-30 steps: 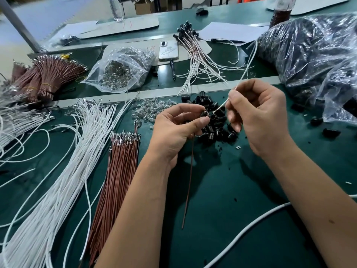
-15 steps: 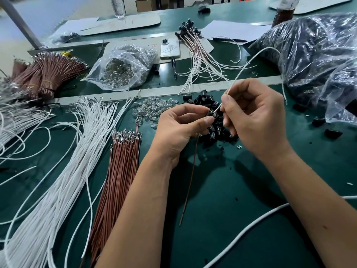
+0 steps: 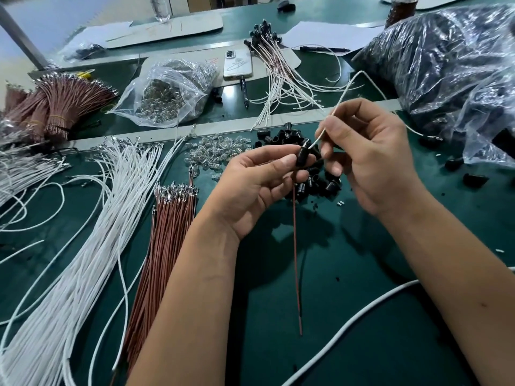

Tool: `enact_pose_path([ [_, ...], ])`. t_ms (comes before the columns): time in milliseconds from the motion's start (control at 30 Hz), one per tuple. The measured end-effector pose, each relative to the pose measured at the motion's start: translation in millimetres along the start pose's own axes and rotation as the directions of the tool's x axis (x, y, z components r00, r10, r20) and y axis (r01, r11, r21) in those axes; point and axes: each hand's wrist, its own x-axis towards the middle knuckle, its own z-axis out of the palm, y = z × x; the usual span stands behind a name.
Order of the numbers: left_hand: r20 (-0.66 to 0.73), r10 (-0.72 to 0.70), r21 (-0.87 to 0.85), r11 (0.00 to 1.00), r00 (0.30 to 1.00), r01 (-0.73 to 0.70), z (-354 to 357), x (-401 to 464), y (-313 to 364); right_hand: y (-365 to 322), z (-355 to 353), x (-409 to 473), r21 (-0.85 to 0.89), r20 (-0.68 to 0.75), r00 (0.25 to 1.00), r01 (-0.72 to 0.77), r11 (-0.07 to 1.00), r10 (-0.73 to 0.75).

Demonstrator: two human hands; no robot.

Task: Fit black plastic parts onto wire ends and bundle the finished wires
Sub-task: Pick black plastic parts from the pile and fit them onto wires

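Observation:
My left hand [image 3: 255, 188] pinches a small black plastic part [image 3: 302, 158] between thumb and fingers, above the green mat. A brown wire [image 3: 296, 254] hangs down from that part toward me. My right hand [image 3: 370, 154] pinches a white wire [image 3: 338, 105] whose end goes into the top of the black part. The white wire arcs up and back to the right. A pile of loose black plastic parts [image 3: 312, 182] lies on the mat just behind and under both hands.
White wires [image 3: 83, 246] and brown wires [image 3: 164, 240] lie in bunches at the left. Clear bulbs [image 3: 217, 151], a bag of bulbs [image 3: 167, 96], finished wires [image 3: 281, 71], a phone [image 3: 238, 64] and a large plastic bag [image 3: 457, 68] lie behind. A thick white cable [image 3: 354, 321] crosses front right.
My right hand has lifted and pushed the white wire's end into the black part. My left hand turned the part up, so it now shows between the fingers. The white wire arcs higher.

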Motion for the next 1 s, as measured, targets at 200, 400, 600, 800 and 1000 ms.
enact_pose_path([
  [200,0.014,-0.007,0.043,0.999,1.000,0.007,-0.4,-1.5,-0.4,-1.4,-2.0,1.3,0.117,0.018,0.991,-0.134,0.984,0.133],
  [400,0.012,-0.019,0.089,0.996,1.000,0.018,2.2,-2.4,-1.8,-0.2,-1.9,0.1,0.031,-0.012,0.988,-0.154,0.988,0.154],
  [600,-0.057,-0.014,0.094,0.995,0.998,0.019,5.4,-2.1,-1.0,-0.1,-0.4,-1.0,-0.045,-0.057,0.995,-0.087,0.995,0.084],
  [800,-0.096,-0.018,0.077,0.997,0.995,0.025,4.8,-1.3,0.0,-0.3,0.3,-1.8,-0.073,-0.036,0.996,-0.082,0.994,0.079],
  [1000,-0.115,-0.009,0.083,0.996,0.993,0.019,2.8,0.6,-0.7,-1.8,-0.8,-0.8,0.009,-0.012,0.979,-0.206,0.979,0.206],
])
